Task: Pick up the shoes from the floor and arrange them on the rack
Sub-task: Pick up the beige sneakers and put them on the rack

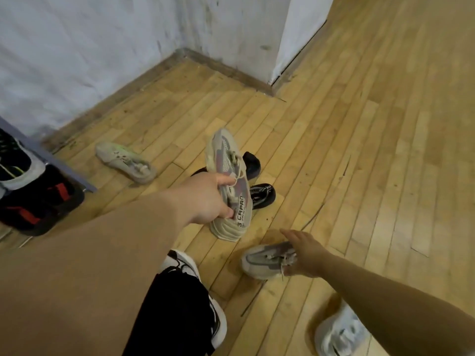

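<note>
Pale wooden plank floor (359, 150), with a grey shoe rack (59, 163) at nine o'clock. At centre, the left hand (208, 199) grips a beige-and-pink knit sneaker (226, 160), toe towards twelve. At five o'clock, the right hand (305, 255) touches a grey knit sneaker (262, 260) lying on the floor; whether its fingers close round it, I cannot tell.

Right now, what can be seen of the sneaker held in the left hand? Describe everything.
The sneaker is a beige and grey knit-looking trainer with pinkish panels, pale laces, a ribbed off-white sole at the heel and a strip with dark lettering along its side. The left hand grips it at the collar, fingers curled around the opening. It points toe away, heel toward the camera, above the wooden floor, in front of two black shoes.
</note>
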Tool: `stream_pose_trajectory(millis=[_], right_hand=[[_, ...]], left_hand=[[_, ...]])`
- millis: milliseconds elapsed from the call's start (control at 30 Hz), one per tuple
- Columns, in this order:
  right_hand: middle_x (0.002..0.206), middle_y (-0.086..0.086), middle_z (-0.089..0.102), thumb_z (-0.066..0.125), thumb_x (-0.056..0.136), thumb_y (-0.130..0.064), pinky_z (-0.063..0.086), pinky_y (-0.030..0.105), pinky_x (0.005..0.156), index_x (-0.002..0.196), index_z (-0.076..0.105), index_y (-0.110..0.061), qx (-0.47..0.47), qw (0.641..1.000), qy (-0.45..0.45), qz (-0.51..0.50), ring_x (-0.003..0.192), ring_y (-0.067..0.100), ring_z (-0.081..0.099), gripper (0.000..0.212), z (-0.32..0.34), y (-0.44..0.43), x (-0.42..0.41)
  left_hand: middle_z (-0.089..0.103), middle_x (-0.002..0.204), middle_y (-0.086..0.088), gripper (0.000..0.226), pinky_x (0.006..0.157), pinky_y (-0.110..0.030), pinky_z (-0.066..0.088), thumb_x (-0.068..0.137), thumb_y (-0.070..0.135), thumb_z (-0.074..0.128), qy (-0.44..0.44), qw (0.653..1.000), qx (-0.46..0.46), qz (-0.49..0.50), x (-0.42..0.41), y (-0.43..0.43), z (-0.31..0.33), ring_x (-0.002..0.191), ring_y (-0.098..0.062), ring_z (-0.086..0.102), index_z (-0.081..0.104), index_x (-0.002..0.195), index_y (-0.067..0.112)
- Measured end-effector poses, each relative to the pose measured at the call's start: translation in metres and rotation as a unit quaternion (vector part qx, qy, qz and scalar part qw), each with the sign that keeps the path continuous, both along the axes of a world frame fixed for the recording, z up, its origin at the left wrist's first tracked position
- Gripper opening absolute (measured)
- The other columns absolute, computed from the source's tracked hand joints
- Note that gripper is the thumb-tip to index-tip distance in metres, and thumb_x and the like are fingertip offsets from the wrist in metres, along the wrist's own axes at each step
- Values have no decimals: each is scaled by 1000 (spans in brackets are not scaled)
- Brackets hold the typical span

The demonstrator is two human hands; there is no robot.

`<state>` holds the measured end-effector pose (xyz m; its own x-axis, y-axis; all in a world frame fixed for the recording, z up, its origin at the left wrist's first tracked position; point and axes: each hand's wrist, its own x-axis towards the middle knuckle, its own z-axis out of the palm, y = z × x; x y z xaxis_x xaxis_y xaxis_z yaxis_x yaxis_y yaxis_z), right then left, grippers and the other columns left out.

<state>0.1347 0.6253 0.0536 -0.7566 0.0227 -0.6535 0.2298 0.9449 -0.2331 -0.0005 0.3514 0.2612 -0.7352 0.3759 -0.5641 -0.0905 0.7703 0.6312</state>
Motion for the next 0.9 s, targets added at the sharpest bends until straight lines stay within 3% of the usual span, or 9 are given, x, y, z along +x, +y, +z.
stream_pose_trajectory(millis=[167,300,367,533,700,900], right_hand=[[160,-3,36,68,72,-76,24,50,120,160,17,-38,20,999,-17,-41,148,28,27,109,-26,7,-8],[150,-1,48,54,78,-81,33,55,111,153,31,-42,25,993,0,-118,139,29,38,87,-31,0,-14],[143,2,53,50,76,-85,39,57,105,149,36,-38,39,982,-12,-184,133,30,44,88,-34,-4,-14],[138,5,55,47,64,-95,38,60,103,135,40,-28,63,947,-23,-313,128,32,47,98,-48,-19,5],[131,4,57,45,67,-93,46,50,97,133,43,-28,38,947,-15,-317,119,29,53,93,-52,-38,22],[112,-12,60,61,79,-73,58,41,81,128,46,-47,-43,957,22,-285,95,11,60,58,-62,-43,32]], left_hand=[[46,154,6,81,108,-33,47,81,10,84,-23,1000,-12,-1,-13,-4,-12,130,-19,54,47,150,33],[53,148,2,81,82,-25,52,81,12,84,-35,999,-25,3,-20,-4,-16,116,-20,63,47,150,35],[55,146,1,81,77,-24,51,81,12,84,-40,999,-22,10,-21,-4,-18,115,-22,64,47,150,34],[50,151,4,83,105,-34,50,81,13,84,-40,999,-19,2,-21,1,-19,125,-19,58,46,151,34],[55,146,4,84,104,-35,51,80,15,85,-40,999,-17,-10,-19,3,-19,122,-18,60,46,151,36],[56,146,3,83,104,-35,51,80,20,85,-33,999,-25,-22,-12,-6,-21,122,-18,61,45,150,39]])
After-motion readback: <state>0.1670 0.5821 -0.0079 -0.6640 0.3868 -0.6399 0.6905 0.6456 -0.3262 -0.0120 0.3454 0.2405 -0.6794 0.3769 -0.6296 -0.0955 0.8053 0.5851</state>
